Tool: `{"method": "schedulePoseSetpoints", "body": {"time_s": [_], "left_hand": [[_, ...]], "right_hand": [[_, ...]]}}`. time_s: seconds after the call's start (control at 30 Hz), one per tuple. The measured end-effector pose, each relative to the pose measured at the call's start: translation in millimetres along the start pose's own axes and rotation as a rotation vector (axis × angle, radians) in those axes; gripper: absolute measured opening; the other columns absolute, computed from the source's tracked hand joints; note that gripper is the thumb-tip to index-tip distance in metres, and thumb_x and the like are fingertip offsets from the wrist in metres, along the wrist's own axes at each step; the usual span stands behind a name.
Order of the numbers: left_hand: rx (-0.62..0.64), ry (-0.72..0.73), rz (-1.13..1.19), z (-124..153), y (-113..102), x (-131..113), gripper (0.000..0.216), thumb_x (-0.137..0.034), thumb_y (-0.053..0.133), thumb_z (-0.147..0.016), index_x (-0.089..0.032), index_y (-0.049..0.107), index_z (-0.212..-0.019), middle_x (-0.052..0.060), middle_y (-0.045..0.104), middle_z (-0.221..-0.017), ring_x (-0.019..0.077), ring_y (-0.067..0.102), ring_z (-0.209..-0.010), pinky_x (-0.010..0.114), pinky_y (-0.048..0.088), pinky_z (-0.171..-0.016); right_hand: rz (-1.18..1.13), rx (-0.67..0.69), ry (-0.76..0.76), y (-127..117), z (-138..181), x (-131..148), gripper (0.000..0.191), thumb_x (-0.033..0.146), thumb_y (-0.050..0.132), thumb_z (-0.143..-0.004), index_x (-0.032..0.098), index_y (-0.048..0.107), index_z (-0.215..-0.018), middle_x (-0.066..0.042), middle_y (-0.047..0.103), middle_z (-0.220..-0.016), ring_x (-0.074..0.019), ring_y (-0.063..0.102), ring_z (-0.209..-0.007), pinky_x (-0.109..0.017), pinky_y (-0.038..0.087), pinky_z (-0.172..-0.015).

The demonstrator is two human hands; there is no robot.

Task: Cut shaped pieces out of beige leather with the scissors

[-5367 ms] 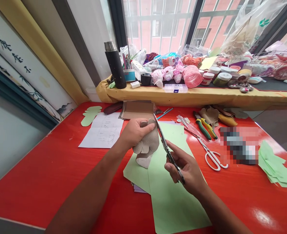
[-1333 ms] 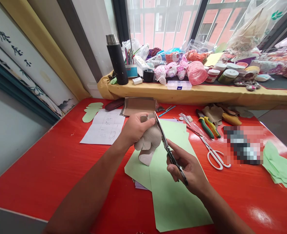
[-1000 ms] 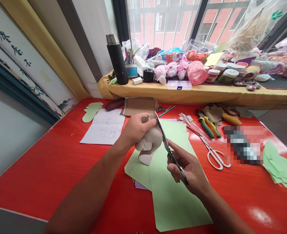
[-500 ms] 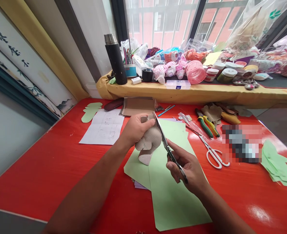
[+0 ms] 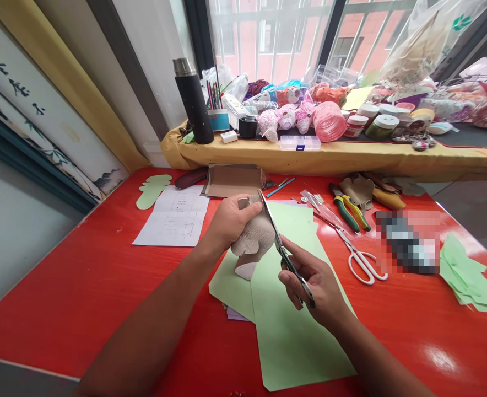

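A piece of grey-beige leather (image 5: 252,238) with scalloped edges is pinched between the thumb and fingers of my left hand (image 5: 236,219). Its lower end curls over and shows a paler underside. My right hand (image 5: 312,278) grips a pair of dark-handled scissors (image 5: 282,251), fingers in the loops. The blades point up and away, lying along the leather's right edge close to my left thumb; whether they bite into it I cannot tell. Beneath both hands lie sheets of light green paper (image 5: 301,342) on the red table (image 5: 82,286).
White-handled scissors (image 5: 363,264), green-and-yellow pliers (image 5: 348,209) and green paper scraps (image 5: 470,275) lie to the right. A drawn white sheet (image 5: 173,218) and a green cutout (image 5: 153,191) lie left. Behind, a cloth-covered sill (image 5: 243,154) holds a black thermos (image 5: 194,105) and several jars.
My hands, the leather and the scissors hold nearly the same pose. The scissors' handles have shifted slightly left, and the whole view has moved a little.
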State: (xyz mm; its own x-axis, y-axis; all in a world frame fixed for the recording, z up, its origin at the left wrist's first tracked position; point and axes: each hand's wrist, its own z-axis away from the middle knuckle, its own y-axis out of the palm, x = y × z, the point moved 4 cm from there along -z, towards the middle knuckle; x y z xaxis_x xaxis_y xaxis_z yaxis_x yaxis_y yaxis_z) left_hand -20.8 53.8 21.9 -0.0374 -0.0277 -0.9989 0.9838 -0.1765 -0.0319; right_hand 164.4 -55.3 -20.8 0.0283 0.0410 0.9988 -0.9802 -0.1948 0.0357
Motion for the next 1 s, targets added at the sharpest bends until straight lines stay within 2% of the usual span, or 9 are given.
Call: {"method": "schedulePoseSetpoints", "body": {"time_s": [0.63,0.9,1.0], "left_hand": [[0.006,-0.007,0.000,-1.0,-1.4,2.6,0.028,-0.044,0.077,-0.087,-0.020,0.065,-0.079,-0.002,0.059,-0.071,0.0139,0.051,-0.064,0.027,0.041,-0.059],[0.019,-0.023,0.045,-0.2,1.8,2.4,0.035,-0.052,0.081,-0.086,-0.019,0.069,-0.082,-0.001,0.061,-0.072,0.0138,0.053,-0.064,0.027,0.041,-0.059],[0.033,-0.018,0.051,1.0,3.8,0.4,0.034,-0.052,0.081,-0.087,-0.019,0.077,-0.092,0.001,0.067,-0.079,0.0154,0.057,-0.071,0.027,0.045,-0.063]], "right_hand": [[0.018,0.006,0.038,1.6,0.8,-1.1,0.083,0.057,0.080,-0.096,0.012,0.058,-0.162,0.010,0.041,-0.065,-0.0106,0.041,-0.041,-0.027,0.031,-0.042],[-0.069,-0.100,-0.007,-3.1,-3.2,1.2,0.091,0.057,0.084,-0.092,0.008,0.055,-0.162,0.011,0.046,-0.063,-0.0111,0.043,-0.041,-0.028,0.034,-0.044],[-0.074,-0.146,0.005,-6.8,-5.4,0.2,0.093,0.058,0.084,-0.091,0.008,0.054,-0.163,0.011,0.045,-0.065,-0.0111,0.045,-0.041,-0.028,0.036,-0.044]]}}
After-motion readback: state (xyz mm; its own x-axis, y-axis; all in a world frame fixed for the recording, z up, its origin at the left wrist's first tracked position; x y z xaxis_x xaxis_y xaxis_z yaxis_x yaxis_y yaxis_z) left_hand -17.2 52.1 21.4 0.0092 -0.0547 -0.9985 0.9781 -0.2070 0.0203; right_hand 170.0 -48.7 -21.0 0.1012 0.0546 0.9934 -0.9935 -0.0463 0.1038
